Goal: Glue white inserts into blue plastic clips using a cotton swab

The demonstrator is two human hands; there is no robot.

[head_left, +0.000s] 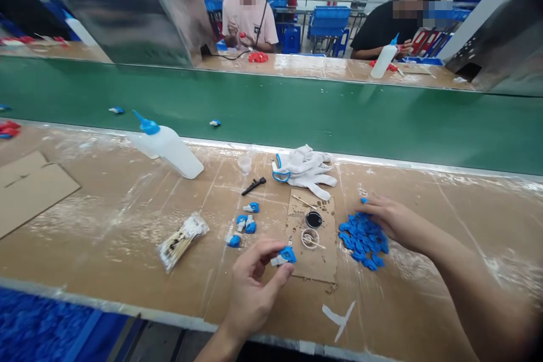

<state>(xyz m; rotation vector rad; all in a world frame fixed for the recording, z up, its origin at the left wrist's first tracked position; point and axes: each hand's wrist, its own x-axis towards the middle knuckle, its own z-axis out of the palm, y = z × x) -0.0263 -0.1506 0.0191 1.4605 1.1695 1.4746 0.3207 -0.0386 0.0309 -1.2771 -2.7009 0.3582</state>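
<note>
Between the thumb and fingers of my left hand (258,283) is a small blue-and-white plastic part (285,257), held above the table's near side. My right hand (392,218) reaches over the far edge of a pile of blue plastic pieces (362,240); its fingertips are pinched at a small blue piece (363,201). Left of centre lie several more blue-and-white parts (246,223). A stained cardboard sheet (314,266) carries a small cup of dark liquid (314,219) and a clear cup (310,238) with a cotton swab across it.
White gloves (307,169) and a black tool-like piece (253,185) lie behind the cardboard. A squeeze bottle (176,150) leans near the green conveyor belt (271,102); a bag of swabs (183,241) is at left. Two people (250,17) sit across the belt.
</note>
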